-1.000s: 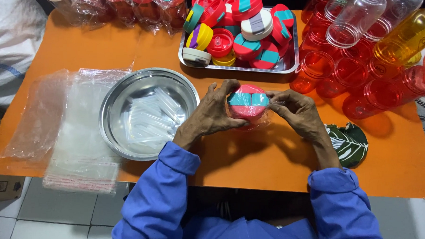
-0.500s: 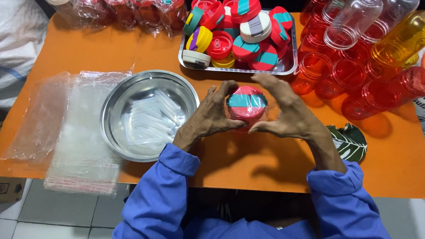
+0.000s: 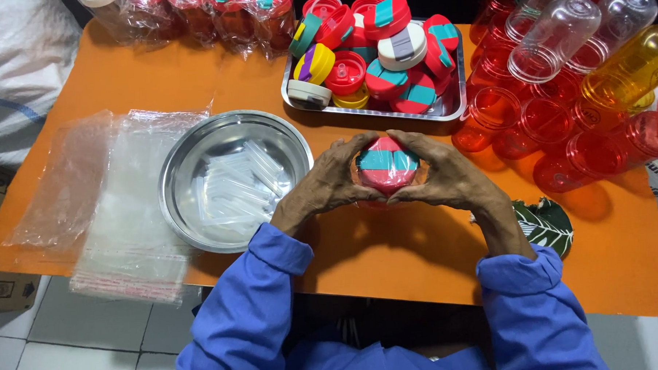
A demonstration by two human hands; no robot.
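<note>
We're gripping the red-teal lid [image 3: 385,168] with both left hand [image 3: 334,181] and right hand [image 3: 449,175], pressing it over the orange table [image 3: 390,256], beside the steel bowl [image 3: 230,179].

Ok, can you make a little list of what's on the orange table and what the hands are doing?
left hand: grips the red lid's left side
right hand: grips its right side
red lid: teal flap on top, held over the table
round metal bowl: clear plastic pieces inside
metal tray: heaped with coloured lids
clear bags: lying left of the bowl
bottles: red, clear and yellow, on the right
</note>
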